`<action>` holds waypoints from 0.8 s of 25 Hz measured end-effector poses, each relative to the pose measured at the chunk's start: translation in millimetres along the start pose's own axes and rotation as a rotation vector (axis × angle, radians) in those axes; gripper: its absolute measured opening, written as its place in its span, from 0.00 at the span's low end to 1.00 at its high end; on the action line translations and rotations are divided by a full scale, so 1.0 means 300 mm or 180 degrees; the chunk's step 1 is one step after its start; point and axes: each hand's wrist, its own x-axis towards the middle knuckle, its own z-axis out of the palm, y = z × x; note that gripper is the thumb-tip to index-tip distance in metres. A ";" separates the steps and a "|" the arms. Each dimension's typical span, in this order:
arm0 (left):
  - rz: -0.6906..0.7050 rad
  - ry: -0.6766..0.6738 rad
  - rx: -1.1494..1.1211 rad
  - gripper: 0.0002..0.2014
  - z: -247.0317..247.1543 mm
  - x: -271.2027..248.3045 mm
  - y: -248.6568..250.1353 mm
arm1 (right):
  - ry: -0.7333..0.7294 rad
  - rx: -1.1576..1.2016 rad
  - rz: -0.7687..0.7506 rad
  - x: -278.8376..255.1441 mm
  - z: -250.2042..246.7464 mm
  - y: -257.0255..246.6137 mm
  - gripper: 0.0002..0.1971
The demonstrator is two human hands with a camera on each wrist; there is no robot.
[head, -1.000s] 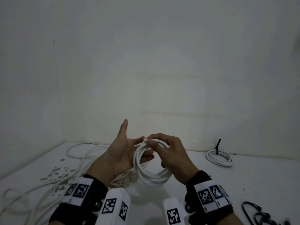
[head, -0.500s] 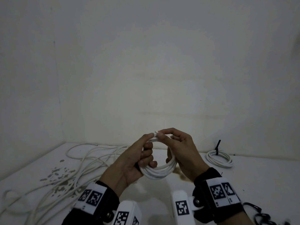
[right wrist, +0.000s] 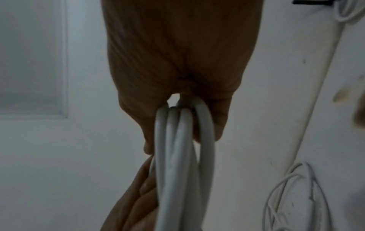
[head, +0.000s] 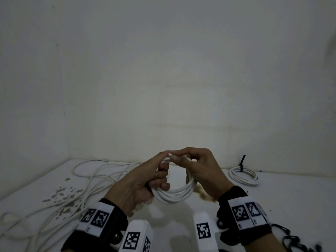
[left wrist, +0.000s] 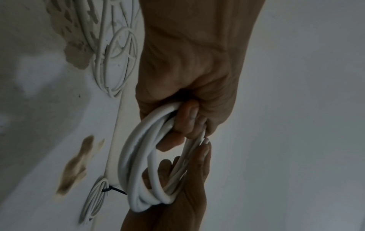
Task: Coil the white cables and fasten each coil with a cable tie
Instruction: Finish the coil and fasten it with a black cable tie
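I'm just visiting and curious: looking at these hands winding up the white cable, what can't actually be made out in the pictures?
- Free end of the held coil: head view, covered by the fingertips of the left hand and right hand.
- Black items at the lower right: head view, cut off by the edge, blurred.
- Loose cables: head view, ends run off the left edge.
- Tied coil: right wrist view, cut off at the top.

Hands: left hand (head: 140,182) at nine o'clock and right hand (head: 205,171) at three o'clock of the coil (head: 174,194), fingertips meeting at its twelve o'clock.
Coil: up off the table (head: 272,200), between both hands, at centre.
Loose cables (head: 87,180): on the table at nine o'clock of the hands, running to the near left edge.
Tied coil (head: 243,176): flat on the table at three o'clock, well apart, close by the wall (head: 181,70).
Cable tie (head: 242,163): on the tied coil's far side, sticking up.
Spare ties (head: 291,240): on the table at five o'clock, by the right wrist.
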 end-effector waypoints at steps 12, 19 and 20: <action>0.0073 -0.0359 -0.0135 0.17 -0.022 0.004 0.001 | -0.0116 0.0055 0.0243 -0.001 -0.015 -0.012 0.09; -0.0217 -0.0780 -0.0339 0.09 -0.066 0.014 -0.007 | 0.0115 0.0660 0.0586 0.004 0.009 0.010 0.10; -0.0249 -0.0817 -0.0362 0.08 -0.065 0.014 -0.006 | 0.0107 0.0680 0.0587 0.004 0.012 0.011 0.09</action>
